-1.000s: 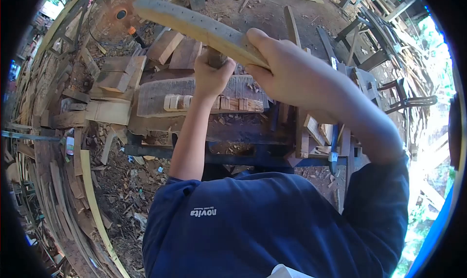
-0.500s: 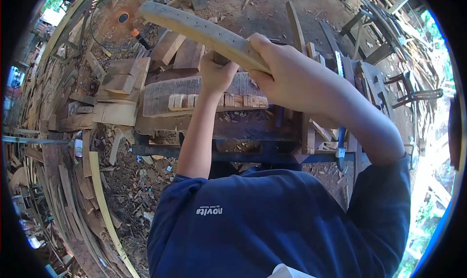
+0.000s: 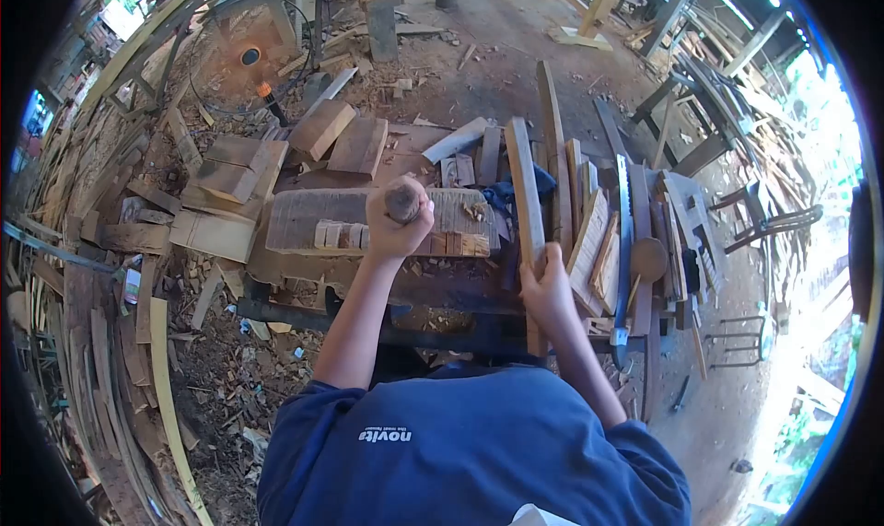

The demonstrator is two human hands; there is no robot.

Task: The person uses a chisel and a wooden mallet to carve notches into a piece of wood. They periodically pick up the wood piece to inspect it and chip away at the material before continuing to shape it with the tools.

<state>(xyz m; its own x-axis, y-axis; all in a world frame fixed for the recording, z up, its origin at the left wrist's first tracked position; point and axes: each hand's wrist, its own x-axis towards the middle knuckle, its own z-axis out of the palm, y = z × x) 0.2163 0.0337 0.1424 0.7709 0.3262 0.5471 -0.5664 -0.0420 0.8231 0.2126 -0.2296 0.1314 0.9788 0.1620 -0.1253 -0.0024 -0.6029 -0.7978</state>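
My left hand (image 3: 394, 229) is closed round a stout tool with a round wooden handle (image 3: 402, 204). The handle's end faces up toward me, and the rest of the tool is hidden. Beneath that hand, a thick wooden block (image 3: 304, 215) lies on the bench, with a notched strip of wood (image 3: 468, 244) along its near edge. At the bench's right side, my right hand (image 3: 545, 285) grips the near part of a long wooden bar (image 3: 525, 185). The bar points away from me, beside other upright-looking lengths of wood.
Right of the bar lie several boards (image 3: 589, 240), a long handsaw (image 3: 625, 222) and a round wooden disc (image 3: 648, 260). Wood blocks (image 3: 359, 146) sit at the back of the bench. A dark blue cloth (image 3: 502, 192) lies near the bar. Offcuts (image 3: 221, 222) are piled at left.
My right hand has lowered the wooden bar from in front of me to the right side of the bench. My left hand has come away from the bar, still holding the handled tool.
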